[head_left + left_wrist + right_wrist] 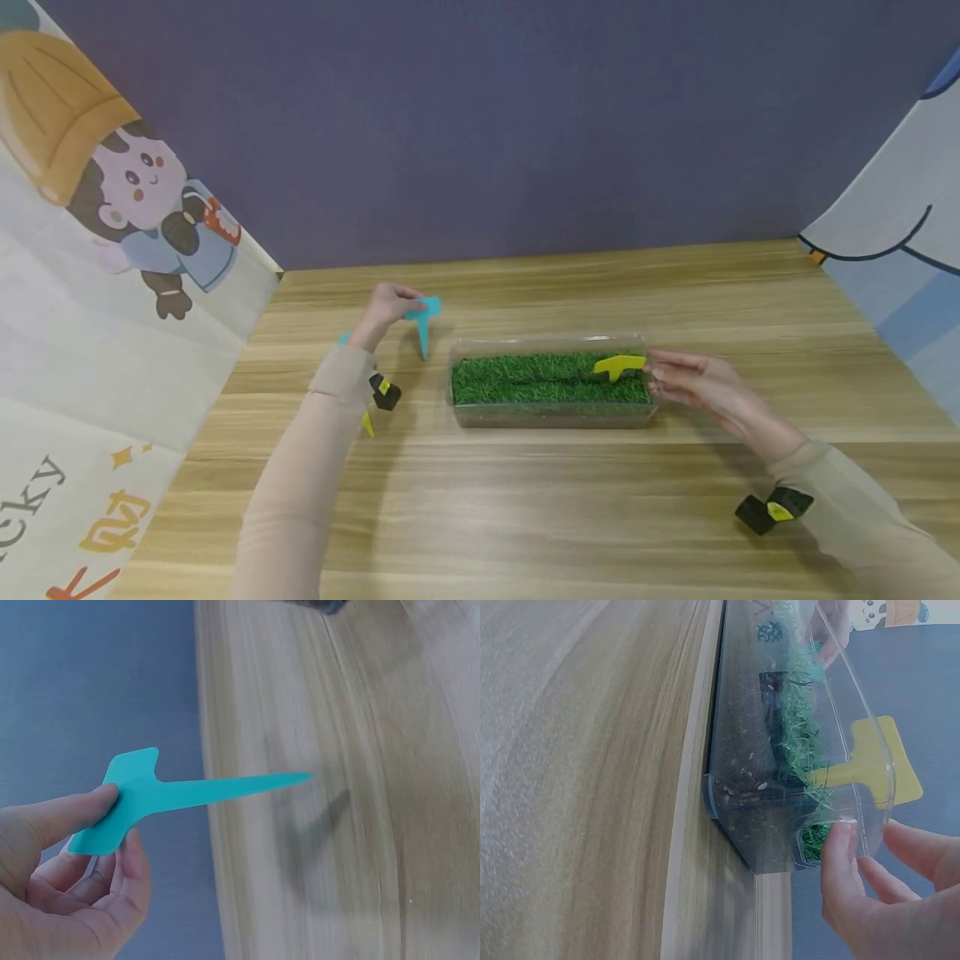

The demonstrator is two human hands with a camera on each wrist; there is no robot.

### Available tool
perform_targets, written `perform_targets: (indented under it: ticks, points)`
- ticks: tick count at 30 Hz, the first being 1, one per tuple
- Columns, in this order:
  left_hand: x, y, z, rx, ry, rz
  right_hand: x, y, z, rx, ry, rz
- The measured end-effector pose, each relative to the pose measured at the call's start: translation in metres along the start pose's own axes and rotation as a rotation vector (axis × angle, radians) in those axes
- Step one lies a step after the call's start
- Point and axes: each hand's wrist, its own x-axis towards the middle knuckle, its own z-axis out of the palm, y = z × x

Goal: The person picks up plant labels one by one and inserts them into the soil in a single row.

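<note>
My left hand [385, 307] pinches a teal T-shaped plant label [139, 799] by its wide head, between thumb and fingers. The label's pointed stem hangs down over the table, to the left of a clear plastic planter box [555, 416]. Green grass [517, 379] fills the box. Near its right end a yellow plant label [621, 364] stands with its stem down in the grass and its head above the rim. At that end my right hand [889, 881] holds the box's end wall, thumb on one side and fingers on the other.
Partly hidden by the left forearm, another yellow label [367, 423] and a bit of a blue one [343, 338] lie on the wooden table [525, 517]. A dark blue wall panel [525, 125] rises behind the table, with printed sheets [67, 350] at the sides.
</note>
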Motion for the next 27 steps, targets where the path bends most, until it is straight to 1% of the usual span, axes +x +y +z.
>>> perform_targets:
  ticks: [6, 10, 15, 22, 27]
  points:
    - [-0.006, 0.005, 0.0, -0.022, 0.01, -0.013, 0.0, 0.0, 0.0, -0.001, 0.0, 0.004]
    - [-0.012, 0.011, -0.001, -0.033, 0.024, -0.004, 0.001, 0.0, 0.0, -0.01, 0.002, 0.007]
    - [-0.019, 0.017, -0.003, -0.042, 0.024, 0.012, 0.0, 0.0, 0.0, 0.001, 0.003, 0.009]
    - [-0.027, 0.027, 0.0, -0.042, 0.039, 0.066, 0.0, 0.001, -0.001, 0.01, -0.008, -0.006]
    - [-0.035, 0.038, 0.003, -0.041, 0.04, 0.104, 0.0, 0.003, 0.0, 0.063, -0.012, -0.021]
